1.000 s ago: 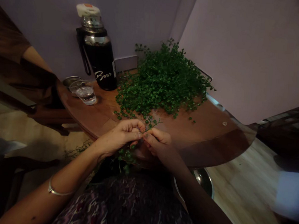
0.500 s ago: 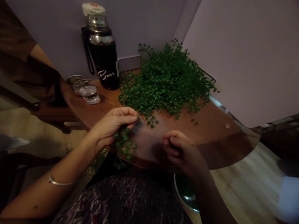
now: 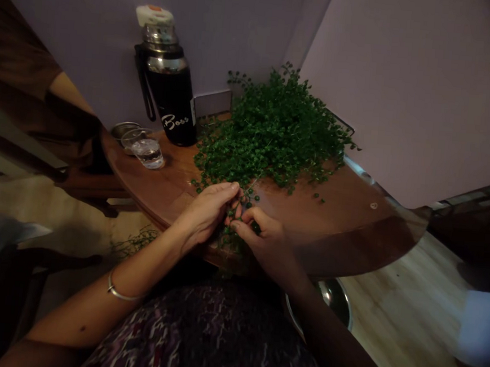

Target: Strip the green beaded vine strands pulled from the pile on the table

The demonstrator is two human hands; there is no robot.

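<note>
My left hand [image 3: 211,210] holds a sprig of round green berries [image 3: 229,236] near the front edge of the table, thumb and fingers pinched on its stem. From the right, my right hand [image 3: 268,239] meets the sprig, thumb and forefinger closed on it. A dark green berry [image 3: 256,228] shows in the curl of my right fingers. Just beyond both hands, a large heap of berry sprigs [image 3: 278,135] lies on the tabletop. The lower end of the held sprig hangs at the table edge, in shadow.
A black flask [image 3: 168,87] and a clear cup of water [image 3: 148,152] stand at the left on the wooden table [image 3: 330,230]. Below the table's front edge is a metal bowl [image 3: 343,310]. Bare stems [image 3: 136,241] lie lower left, near a wooden chair [image 3: 87,185].
My left hand has moved right with the sprig. My right hand has moved left and now touches it. More of the bowl and the stems below shows.
</note>
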